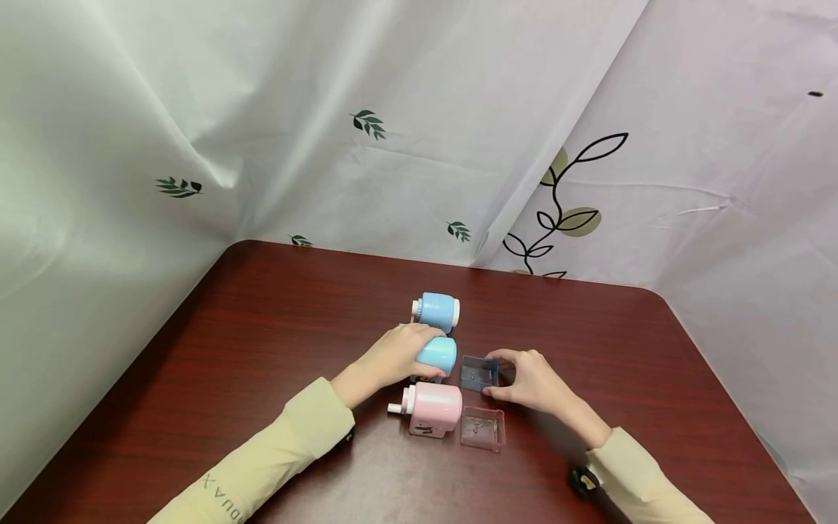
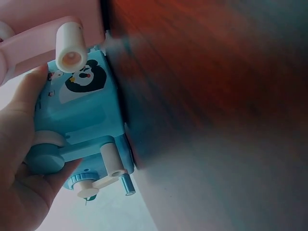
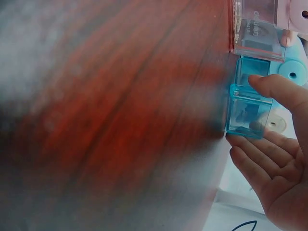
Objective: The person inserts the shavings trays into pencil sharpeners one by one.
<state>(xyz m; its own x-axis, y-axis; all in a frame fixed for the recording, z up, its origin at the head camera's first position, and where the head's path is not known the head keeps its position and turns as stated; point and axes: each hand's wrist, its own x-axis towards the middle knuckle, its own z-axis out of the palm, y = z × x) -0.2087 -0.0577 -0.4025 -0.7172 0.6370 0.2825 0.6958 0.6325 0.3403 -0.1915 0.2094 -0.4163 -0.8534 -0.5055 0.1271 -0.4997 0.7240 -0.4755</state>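
With our left hand (image 1: pixel 393 356) curled over the light-blue, rounded plastic pencil sharpener (image 1: pixel 437 354), we do best to steady its body and leave its crank (image 2: pixel 86 150) free. Our half-open right hand (image 1: pixel 533 378) pinches the translucent blue plastic drawer (image 1: pixel 476 373), just right of the left hand; a light, even grip, drawer level, would avoid the pink plastic sharpener (image 1: pixel 437 406) on the left hand's near side.

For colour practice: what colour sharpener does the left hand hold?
Light blue sharpener, clearest in head view.
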